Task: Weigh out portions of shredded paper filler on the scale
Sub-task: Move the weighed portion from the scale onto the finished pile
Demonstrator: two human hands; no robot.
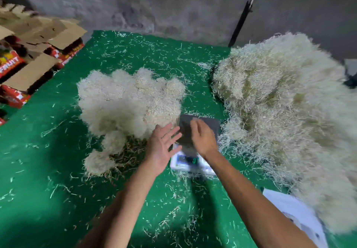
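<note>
A small white scale with a dark platform and a lit green display sits on the green table. Left of it lies a cluster of weighed cream shredded-paper clumps. The large loose heap of shredded paper fills the right side. My left hand hovers with straight spread fingers at the scale's left edge, holding nothing. My right hand is over the platform, fingers relaxed and blurred by motion, also holding nothing. The platform looks bare of paper.
Stray paper shreds litter the green cloth. Flattened cardboard and red fruit cartons are stacked at the far left. A white sheet lies at the lower right. A black and white pole leans on the grey wall behind.
</note>
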